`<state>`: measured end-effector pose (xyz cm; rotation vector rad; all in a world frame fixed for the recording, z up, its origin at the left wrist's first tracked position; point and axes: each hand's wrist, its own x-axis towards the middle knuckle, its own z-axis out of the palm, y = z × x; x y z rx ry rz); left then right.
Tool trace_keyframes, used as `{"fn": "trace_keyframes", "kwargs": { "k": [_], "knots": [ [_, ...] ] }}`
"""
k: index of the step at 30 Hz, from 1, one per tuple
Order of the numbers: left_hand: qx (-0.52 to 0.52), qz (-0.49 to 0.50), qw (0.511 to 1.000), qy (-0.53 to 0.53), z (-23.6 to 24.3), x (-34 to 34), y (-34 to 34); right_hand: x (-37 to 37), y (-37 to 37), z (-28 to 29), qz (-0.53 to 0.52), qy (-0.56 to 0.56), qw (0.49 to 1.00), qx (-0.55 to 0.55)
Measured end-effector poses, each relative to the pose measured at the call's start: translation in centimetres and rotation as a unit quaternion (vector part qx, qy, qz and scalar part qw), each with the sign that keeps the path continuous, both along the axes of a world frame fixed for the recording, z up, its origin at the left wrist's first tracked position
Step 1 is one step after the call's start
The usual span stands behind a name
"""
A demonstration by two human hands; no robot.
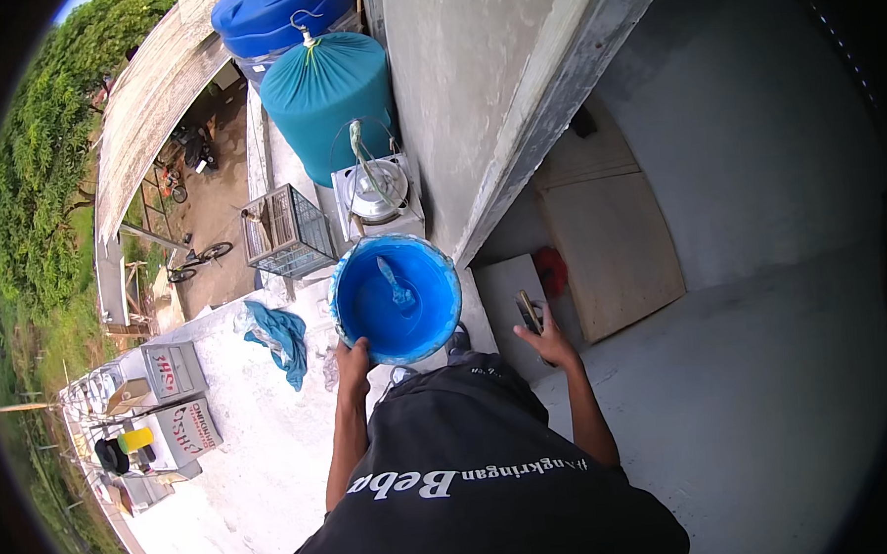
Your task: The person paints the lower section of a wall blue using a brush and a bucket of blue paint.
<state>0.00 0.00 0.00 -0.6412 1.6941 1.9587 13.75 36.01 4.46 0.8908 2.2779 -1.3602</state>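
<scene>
My left hand [354,358] grips the lower-left rim of a round blue bucket [357,301], held over my feet. Inside it are blue contents, probably paint, and a blue-smeared tool [399,291] with a pale handle lying toward the middle. To the right of the bucket, my right hand [549,340] holds a small dark tool with a pale edge [528,311], which looks like a brush; its exact kind is hard to tell.
Ahead stand a pot [379,196] on a stand, a wire cage [288,229] and covered drums [325,104]. A blue cloth [286,343] and boxes [178,437] lie left. Right are a concrete doorway [527,154], a board [611,270] and a red object [552,270].
</scene>
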Motion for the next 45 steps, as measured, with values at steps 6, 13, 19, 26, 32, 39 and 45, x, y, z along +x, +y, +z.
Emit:
{"fn": "trace_keyframes", "kwargs": {
  "k": [6, 13, 19, 26, 32, 39, 45],
  "knots": [
    [0.004, 0.021, 1.0, -0.003, 1.5, -0.8, -0.5, 8.6, 3.5, -11.2, 0.274, -0.252, 0.928, -0.028],
    [0.039, 0.071, 0.997, -0.011, 0.2, -1.3, -0.8, 6.9, 4.2, -4.1, 0.311, -0.13, 0.931, -0.139],
    [0.038, 0.118, 0.992, -0.007, 1.8, -1.3, -0.2, 2.3, 4.6, -4.2, 0.393, -0.154, 0.888, -0.183],
    [0.041, 0.179, 0.983, -0.021, 3.0, -0.5, 0.6, -4.5, 2.4, -6.9, 0.483, -0.202, 0.795, -0.307],
    [0.029, 0.247, 0.967, -0.059, 3.5, 1.9, 0.5, -5.9, 6.2, -3.4, 0.457, -0.272, 0.765, -0.363],
    [0.009, 0.351, 0.934, -0.067, 2.5, 5.7, 0.5, -7.1, 7.2, -6.9, 0.538, -0.3, 0.713, -0.336],
    [-0.005, 0.426, 0.902, -0.07, 2.8, 8.5, -0.1, -12.3, -0.8, -7.3, 0.665, -0.307, 0.628, -0.264]
  ]
}}
